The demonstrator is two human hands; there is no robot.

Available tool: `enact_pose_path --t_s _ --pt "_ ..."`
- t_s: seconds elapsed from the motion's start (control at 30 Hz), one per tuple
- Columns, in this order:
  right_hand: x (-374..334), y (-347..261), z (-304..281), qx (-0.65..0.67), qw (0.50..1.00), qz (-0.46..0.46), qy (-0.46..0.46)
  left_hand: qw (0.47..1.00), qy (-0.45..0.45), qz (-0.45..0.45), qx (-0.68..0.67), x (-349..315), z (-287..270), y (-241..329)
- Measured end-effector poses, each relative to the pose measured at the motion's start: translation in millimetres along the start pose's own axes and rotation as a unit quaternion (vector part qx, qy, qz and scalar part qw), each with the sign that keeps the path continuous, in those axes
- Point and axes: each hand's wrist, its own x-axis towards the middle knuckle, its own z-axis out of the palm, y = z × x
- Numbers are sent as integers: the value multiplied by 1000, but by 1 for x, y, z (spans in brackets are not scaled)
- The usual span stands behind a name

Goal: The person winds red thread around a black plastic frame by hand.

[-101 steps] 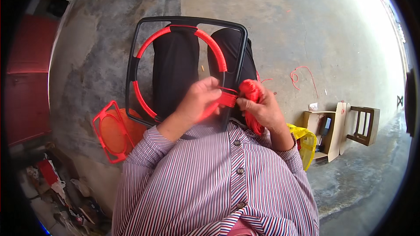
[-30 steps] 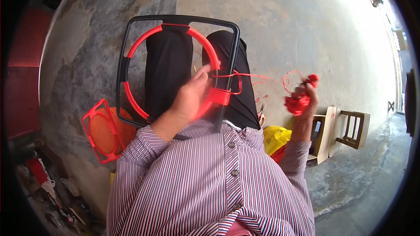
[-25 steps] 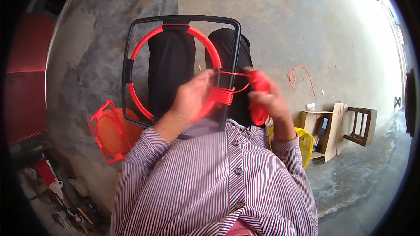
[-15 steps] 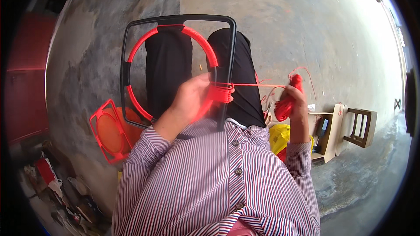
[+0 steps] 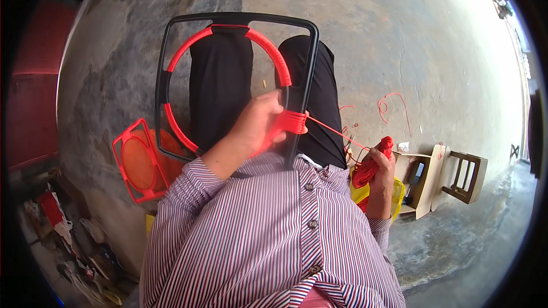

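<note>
A black square frame with rounded corners [image 5: 313, 57] rests over my thighs, with a ring inside it wrapped in red cord [image 5: 266, 44]. My left hand [image 5: 257, 121] reaches through the ring and grips its right side, where red cord [image 5: 293, 121] is wound around both the ring and the frame's side bar. From there a taut strand slants down to the right. It ends at a bundle of red cord [image 5: 365, 172], which my right hand [image 5: 382, 170] grips, fingers closed, beside my right thigh.
Red round-centred frames [image 5: 138, 162] stand on the floor at left. To the right are a yellow bag [image 5: 398, 197], an open wooden box [image 5: 421, 188] and a small wooden stool [image 5: 467, 177]. A loose cord piece [image 5: 383, 108] lies on the concrete floor [image 5: 365, 40]. Clutter sits at lower left.
My right hand has moved down toward me with the cord bundle, so the strand now slants instead of running level. My left hand keeps its grip; the frame has shifted slightly.
</note>
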Motion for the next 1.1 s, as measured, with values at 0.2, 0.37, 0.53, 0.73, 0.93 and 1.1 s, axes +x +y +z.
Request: enact_pose_path --t_s 0.2,0.37,0.53,0.73,0.93,1.1 --pt "4 17 0 -19 1000 13 -3 1000 6 6 -14 -6 1 6" --pt "42 23 -1 -166 986 -6 -24 1000 3 14 -25 -2 -2 0" --pt "57 -52 63 -205 962 -161 -81 998 2 38 -40 9 -24 -17" --pt "28 -98 175 -584 563 -541 -222 966 56 253 9 1 0 -17" --pt "59 -70 159 -367 682 -633 6 976 101 176 -80 5 0 -14" --pt "40 -49 144 -501 685 -499 -175 993 88 65 -45 3 -8 -15"
